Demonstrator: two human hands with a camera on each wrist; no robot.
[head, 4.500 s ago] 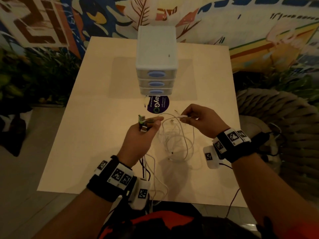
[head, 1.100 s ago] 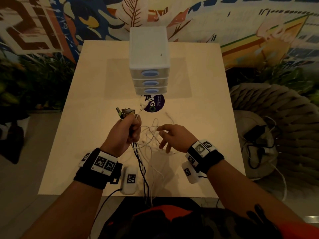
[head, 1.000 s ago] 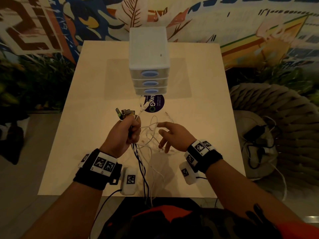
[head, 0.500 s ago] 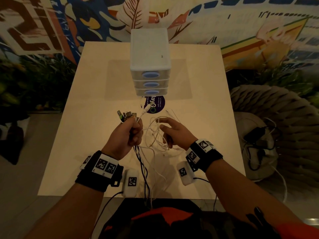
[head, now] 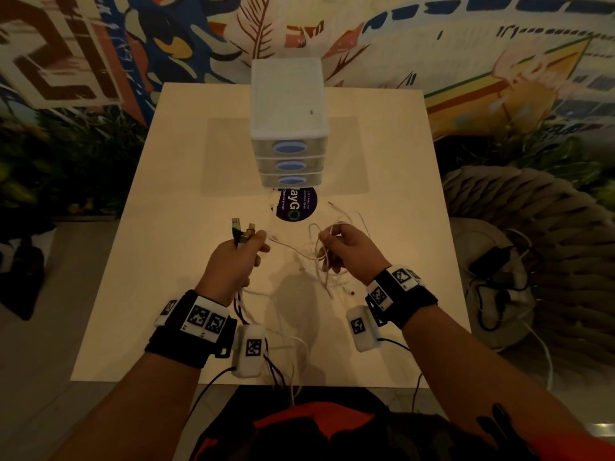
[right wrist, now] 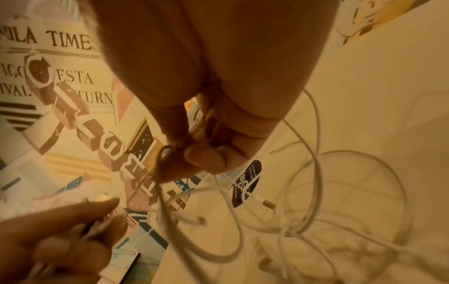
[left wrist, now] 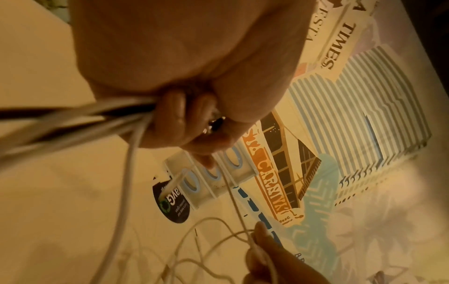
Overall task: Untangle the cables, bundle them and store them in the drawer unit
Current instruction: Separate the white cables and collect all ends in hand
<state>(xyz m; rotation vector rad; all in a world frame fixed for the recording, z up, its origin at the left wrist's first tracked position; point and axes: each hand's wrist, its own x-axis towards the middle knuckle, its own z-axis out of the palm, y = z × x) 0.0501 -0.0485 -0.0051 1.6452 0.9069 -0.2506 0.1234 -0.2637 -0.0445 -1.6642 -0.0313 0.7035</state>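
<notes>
My left hand (head: 233, 261) (left wrist: 184, 107) grips a bunch of cables, their plug ends (head: 242, 229) sticking up out of the fist; the cords hang down past the wrist and over the near table edge. My right hand (head: 346, 251) (right wrist: 201, 153) holds loops of the thin white cable (head: 327, 261) (right wrist: 316, 192), lifted above the table. A white strand (head: 289, 249) runs between the two hands. The white drawer unit (head: 289, 128) (left wrist: 213, 178) stands at the table's far middle, its three blue-handled drawers closed.
A round dark sticker (head: 294, 204) lies on the pale table (head: 166, 261) just before the drawer unit. A woven chair (head: 532, 244) with dark cables on its seat stands to the right. A painted wall runs behind.
My right hand has gone from open over the tangle to gripping white loops, lifting them and drawing them rightwards. The left hand keeps its bunch, nearly still.
</notes>
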